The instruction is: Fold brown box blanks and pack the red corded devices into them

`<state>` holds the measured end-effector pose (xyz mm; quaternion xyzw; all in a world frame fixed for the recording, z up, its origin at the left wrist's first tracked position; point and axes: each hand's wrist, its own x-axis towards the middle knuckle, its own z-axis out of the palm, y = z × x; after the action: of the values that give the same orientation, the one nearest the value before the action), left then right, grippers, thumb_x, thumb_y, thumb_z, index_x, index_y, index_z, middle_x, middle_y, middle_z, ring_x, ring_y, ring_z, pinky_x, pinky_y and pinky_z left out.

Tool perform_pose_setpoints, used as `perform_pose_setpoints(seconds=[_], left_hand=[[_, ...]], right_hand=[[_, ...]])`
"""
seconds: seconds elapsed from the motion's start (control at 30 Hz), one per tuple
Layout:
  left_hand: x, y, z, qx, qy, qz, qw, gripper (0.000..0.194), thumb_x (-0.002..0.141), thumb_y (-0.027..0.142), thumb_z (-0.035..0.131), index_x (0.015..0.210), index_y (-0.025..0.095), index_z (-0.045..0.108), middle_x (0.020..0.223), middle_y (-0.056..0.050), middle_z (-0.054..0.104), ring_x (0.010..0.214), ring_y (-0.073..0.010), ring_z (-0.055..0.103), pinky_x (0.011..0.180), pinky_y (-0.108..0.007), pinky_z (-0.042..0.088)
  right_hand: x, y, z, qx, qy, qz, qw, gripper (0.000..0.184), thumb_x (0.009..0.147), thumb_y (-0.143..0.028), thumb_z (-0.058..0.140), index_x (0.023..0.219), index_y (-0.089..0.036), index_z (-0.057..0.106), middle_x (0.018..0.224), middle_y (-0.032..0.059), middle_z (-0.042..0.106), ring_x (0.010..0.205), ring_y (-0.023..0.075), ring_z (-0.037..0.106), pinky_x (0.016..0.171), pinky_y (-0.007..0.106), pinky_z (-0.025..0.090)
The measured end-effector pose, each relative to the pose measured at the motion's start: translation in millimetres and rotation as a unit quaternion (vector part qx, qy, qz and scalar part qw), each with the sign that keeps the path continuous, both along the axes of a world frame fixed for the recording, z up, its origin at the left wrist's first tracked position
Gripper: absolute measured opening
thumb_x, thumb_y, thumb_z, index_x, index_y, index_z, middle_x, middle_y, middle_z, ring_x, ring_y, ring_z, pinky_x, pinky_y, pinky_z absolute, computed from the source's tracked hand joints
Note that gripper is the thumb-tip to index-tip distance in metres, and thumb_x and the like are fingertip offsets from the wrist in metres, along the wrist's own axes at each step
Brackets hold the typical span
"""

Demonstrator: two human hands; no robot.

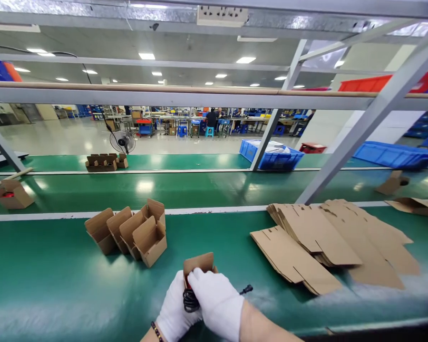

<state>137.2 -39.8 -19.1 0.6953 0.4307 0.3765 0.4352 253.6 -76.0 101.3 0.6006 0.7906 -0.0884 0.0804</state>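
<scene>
Both my hands wear white gloves at the near edge of the green bench. My left hand point(174, 311) is closed on a coiled black cable point(190, 300) with a bit of red showing in it. My right hand point(216, 301) is curled over the cable and the mouth of a small open cardboard box point(199, 262). The cable's plug end point(246, 289) sticks out to the right on the bench top. A row of several folded open boxes point(130, 232) stands just beyond on the left. A spread stack of flat box blanks point(328, 244) lies to the right.
The green conveyor belt point(199, 187) runs across behind the bench, carrying a box with a red item point(12, 194) at left. More boxes point(105, 162), a small fan point(123, 140) and blue crates point(271, 154) sit farther back. Slanted metal frame bars point(360, 128) rise on the right. People work far off.
</scene>
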Motion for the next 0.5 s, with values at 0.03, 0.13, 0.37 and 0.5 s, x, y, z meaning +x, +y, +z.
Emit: perform_pose_setpoints(seconds=[0.03,0.13,0.37,0.5], left_hand=[[-1,-1,-2.7,0.005,0.013,0.005,1.000,0.035,0.066,0.033,0.078,0.093,0.019,0.060,0.095,-0.011,0.072,0.085,-0.0265,0.069,0.083,-0.041,0.057],[-7,0,-6.5,0.018,0.031,0.012,0.999,0.029,0.071,0.037,0.073,0.089,0.020,0.059,0.090,-0.010,0.071,0.080,-0.0246,0.067,0.079,-0.039,0.056],[-14,3,-3.4,0.008,0.025,0.015,1.000,0.015,0.088,0.035,0.057,0.090,0.021,0.060,0.091,-0.008,0.071,0.093,-0.0244,0.067,0.092,-0.038,0.052],[-16,3,-4.6,0.002,0.039,-0.002,0.999,0.017,0.082,0.035,0.063,0.088,0.022,0.055,0.088,-0.008,0.069,0.091,-0.0257,0.067,0.089,-0.040,0.053]], right_hand=[[-2,-1,-5.8,0.008,-0.002,-0.014,1.000,0.050,0.068,-0.006,0.065,0.118,-0.013,0.066,0.106,0.0156,0.072,0.083,0.0333,0.073,0.067,0.039,0.061],[4,-12,-46.1,0.141,0.039,0.000,0.989,0.052,0.073,-0.007,0.057,0.124,-0.012,0.065,0.116,0.0187,0.071,0.094,0.0341,0.072,0.072,0.040,0.061],[5,-18,-123.6,0.283,0.092,0.041,0.954,0.045,0.079,-0.014,0.055,0.123,-0.012,0.068,0.118,0.0175,0.072,0.108,0.0310,0.066,0.094,0.040,0.055],[-5,-12,-115.7,0.208,0.122,-0.017,0.970,0.044,0.074,-0.018,0.059,0.117,-0.014,0.069,0.114,0.0178,0.073,0.108,0.0320,0.066,0.098,0.041,0.054]])
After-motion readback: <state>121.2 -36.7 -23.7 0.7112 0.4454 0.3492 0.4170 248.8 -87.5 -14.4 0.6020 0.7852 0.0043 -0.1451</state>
